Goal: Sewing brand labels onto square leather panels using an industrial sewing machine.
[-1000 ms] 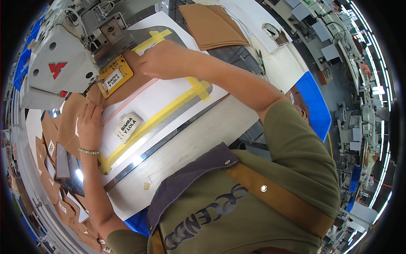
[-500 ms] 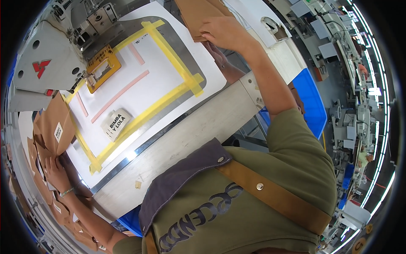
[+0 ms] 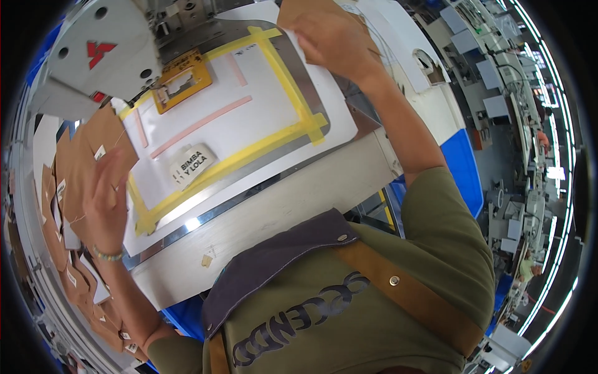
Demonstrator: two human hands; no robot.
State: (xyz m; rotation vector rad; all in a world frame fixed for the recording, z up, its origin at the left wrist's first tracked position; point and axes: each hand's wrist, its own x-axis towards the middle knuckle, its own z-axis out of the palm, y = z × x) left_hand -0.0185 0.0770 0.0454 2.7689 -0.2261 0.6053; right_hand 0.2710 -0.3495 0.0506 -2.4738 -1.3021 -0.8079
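My left hand (image 3: 107,199) is raised over a spread of brown cut pieces (image 3: 78,146) with small white labels, at the left of the machine bed. Its fingers are apart and hold nothing. At the upper right, my right hand (image 3: 336,47) curls its fingers at the edge of flat brown pieces (image 3: 319,11); slight blur hides the fingertips. Between my hands lies a white sheet (image 3: 227,140) framed by yellow tape (image 3: 289,78), with pink strips (image 3: 202,124) on it. A small off-white printed piece (image 3: 192,165) rests near its front edge.
A white sewing machine head (image 3: 103,53) stands at the upper left, with a yellow plate (image 3: 184,81) beneath it. A pale table edge (image 3: 268,212) runs before me. Blue bins (image 3: 461,168) stand below at the right. Other workstations fill the far right.
My left hand has lifted off the brown pieces, its fingers now spread. My right hand has moved slightly at the brown pieces. The view has shifted, moving the bed rightward in the picture.
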